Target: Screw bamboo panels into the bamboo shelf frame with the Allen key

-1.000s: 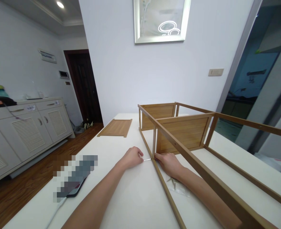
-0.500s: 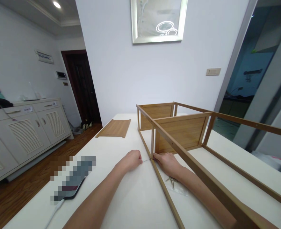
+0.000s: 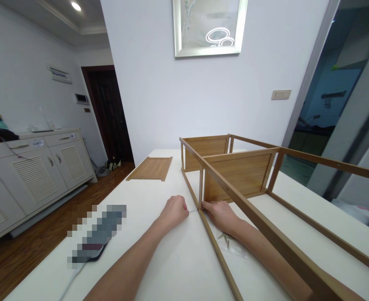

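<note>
On the white table (image 3: 175,263), a wooden frame (image 3: 250,211) lies with its long rails level; the step in hand is judged to be tightening a fastener at one lower joint (image 3: 199,207), and the next move appears to call for turning the thin rod (image 3: 193,210) in line with that joint while the wood is braced opposite. Within the frame, two panels stand upright: the far panel (image 3: 206,151) at its far end, the middle panel (image 3: 241,177) just beside the joint. Well apart, left of the frame, a loose panel (image 3: 151,168) lies flat. Left hand (image 3: 174,211): just outside the frame's near-left lower rail (image 3: 216,246), fingers curled closed on the rod. Right hand (image 3: 220,213): inside the frame, fingertips against the joint; whether they grip anything cannot be told. Inside the frame, near the right wrist, a see-through bag (image 3: 238,251) bears screws (image 3: 226,240), in or on it. Thinnest, the rod spans from left fingers to the frame's joint.
</note>
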`<state>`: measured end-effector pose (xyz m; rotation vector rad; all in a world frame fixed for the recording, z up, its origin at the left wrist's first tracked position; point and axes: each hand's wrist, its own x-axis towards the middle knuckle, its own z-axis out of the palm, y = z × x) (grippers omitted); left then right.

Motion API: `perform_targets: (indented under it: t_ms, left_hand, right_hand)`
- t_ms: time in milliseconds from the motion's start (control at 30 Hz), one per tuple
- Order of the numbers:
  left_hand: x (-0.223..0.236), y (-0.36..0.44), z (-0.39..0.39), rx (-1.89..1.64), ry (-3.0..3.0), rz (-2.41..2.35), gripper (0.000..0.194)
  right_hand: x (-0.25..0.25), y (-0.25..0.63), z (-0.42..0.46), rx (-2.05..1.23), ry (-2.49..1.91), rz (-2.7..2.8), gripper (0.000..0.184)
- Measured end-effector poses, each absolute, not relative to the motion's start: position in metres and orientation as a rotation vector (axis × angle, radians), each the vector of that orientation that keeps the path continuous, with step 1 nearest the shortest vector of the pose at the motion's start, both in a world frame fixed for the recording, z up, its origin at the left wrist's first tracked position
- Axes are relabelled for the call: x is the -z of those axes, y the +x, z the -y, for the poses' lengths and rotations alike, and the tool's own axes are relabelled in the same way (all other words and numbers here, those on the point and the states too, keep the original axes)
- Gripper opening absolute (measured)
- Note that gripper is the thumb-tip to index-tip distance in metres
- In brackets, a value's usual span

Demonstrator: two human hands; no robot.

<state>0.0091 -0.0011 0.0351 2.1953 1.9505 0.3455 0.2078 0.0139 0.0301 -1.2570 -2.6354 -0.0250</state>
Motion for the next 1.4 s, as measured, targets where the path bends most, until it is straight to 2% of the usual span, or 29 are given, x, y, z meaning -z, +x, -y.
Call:
perform_targets:
  t_ms: [367,767,1100,1267,1400]
  left_hand:
    - [-0.038,0.034,0.014,-0.158,2.501,-1.948,0.035]
    - [-0.039,0.02,0.014,-0.049,2.536,-1.914,0.03]
    - [-0.038,0.002,0.011,-0.209,2.404,-1.857,0.028]
    - [-0.033,-0.008,0.001,-0.472,2.13,-1.568,0.024]
    - [-0.03,-0.013,-0.005,-0.54,1.889,-1.445,0.023]
  right_hand:
    - [-0.027,0.21,-0.016,0.073,-1.252,2.635,0.027]
    - [-0.03,0.211,-0.015,0.072,-1.246,2.649,0.029]
    - [-0.026,0.211,-0.016,0.065,-1.281,2.626,0.03]
    - [-0.028,0.21,-0.015,0.055,-1.273,2.642,0.03]
    - [-0.03,0.209,-0.014,0.062,-1.268,2.645,0.028]
